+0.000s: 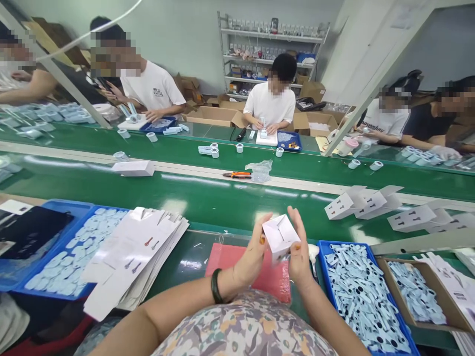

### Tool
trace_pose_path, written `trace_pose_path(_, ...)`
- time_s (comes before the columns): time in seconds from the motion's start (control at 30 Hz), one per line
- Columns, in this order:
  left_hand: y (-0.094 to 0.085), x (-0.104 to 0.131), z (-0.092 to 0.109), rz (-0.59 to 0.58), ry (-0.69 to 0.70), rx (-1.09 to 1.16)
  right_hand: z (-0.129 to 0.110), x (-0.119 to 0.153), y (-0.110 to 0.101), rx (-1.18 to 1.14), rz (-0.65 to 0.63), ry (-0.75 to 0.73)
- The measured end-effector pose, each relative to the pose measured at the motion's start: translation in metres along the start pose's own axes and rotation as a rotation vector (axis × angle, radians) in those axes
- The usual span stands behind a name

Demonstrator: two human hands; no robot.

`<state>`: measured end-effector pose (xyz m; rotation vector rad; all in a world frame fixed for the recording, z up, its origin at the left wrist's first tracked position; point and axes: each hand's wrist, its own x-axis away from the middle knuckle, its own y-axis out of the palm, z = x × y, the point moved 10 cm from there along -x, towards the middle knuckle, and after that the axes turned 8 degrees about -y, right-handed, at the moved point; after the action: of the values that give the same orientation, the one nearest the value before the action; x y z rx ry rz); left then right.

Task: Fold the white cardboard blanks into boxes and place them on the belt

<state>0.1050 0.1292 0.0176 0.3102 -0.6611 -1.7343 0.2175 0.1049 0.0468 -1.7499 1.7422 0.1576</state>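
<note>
A small white cardboard box point(281, 234) is held up in front of me, its interlocked end flaps facing my eyes. My left hand point(256, 249) presses against its left side. On the opposite side, my right hand point(300, 254) grips it with the thumb near the front edge. Beneath the hands lies a red mat point(230, 259) on the bench. Left of it is a stack of flat printed cartons point(144, 252). A blue tray of pale blue parts point(365, 291) stands to the right of my right hand.
Another blue tray point(70, 257) holds pale blue pieces at left. Folded boxes point(371, 202) stand on the green conveyor point(208, 198) at right. Orange-handled pliers point(239, 175) and a clear plastic bag point(261, 171) lie on the divider. A cardboard tray point(419, 291) stands at far right. Several co-workers sit opposite.
</note>
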Motion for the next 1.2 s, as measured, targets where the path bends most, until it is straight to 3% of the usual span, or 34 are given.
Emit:
trace_pose_path(0.13, -0.008, 0.002, -0.011, -0.108, -0.052, -0.235, 0.014, -0.002, 0.000, -0.047, -0.016, 0.034)
trace_pose_path(0.27, -0.037, -0.009, -0.008, 0.001, -0.072, -0.505, 0.032, 0.003, 0.012, -0.110, -0.043, 0.106)
trace_pose_path(0.33, -0.040, -0.011, -0.002, 0.036, -0.017, -0.541, 0.039, 0.001, 0.015, -0.160, -0.042, 0.132)
trace_pose_path(0.5, -0.037, -0.023, -0.005, 0.000, -0.040, -0.359, 0.033, -0.014, -0.004, -0.081, 0.054, 0.054)
trace_pose_path(0.6, -0.068, -0.038, 0.017, 0.248, 0.061, -0.160, 0.026, -0.010, -0.011, -0.006, 0.115, 0.024)
trace_pose_path(0.67, -0.090, -0.044, 0.027, 0.413, 0.151, 0.060, 0.037, 0.001, 0.002, -0.119, 0.102, 0.140)
trace_pose_path(0.77, -0.091, -0.056, 0.010, 0.428, 0.094, 0.301, 0.066, 0.019, 0.041, -0.466, 0.070, 0.428)
trace_pose_path(0.87, -0.071, -0.061, -0.031, 0.360, -0.079, 0.358, 0.095, 0.018, 0.049, -0.652, 0.272, 0.563)
trace_pose_path(0.97, -0.054, -0.057, -0.082, 0.314, -0.341, 0.305, 0.133, 0.002, 0.024, -0.598, 0.504, 0.572)
trace_pose_path(1.07, -0.071, -0.048, -0.111, 0.397, -0.543, 0.086, 0.186, -0.015, -0.021, -0.325, 0.603, 0.576)
trace_pose_path(1.13, -0.102, -0.045, -0.095, 0.464, -0.491, -0.129, 0.224, -0.022, -0.062, -0.053, 0.633, 0.575)
trace_pose_path(1.2, -0.140, -0.038, -0.055, 0.508, -0.341, -0.383, 0.263, -0.022, -0.097, 0.173, 0.600, 0.609)
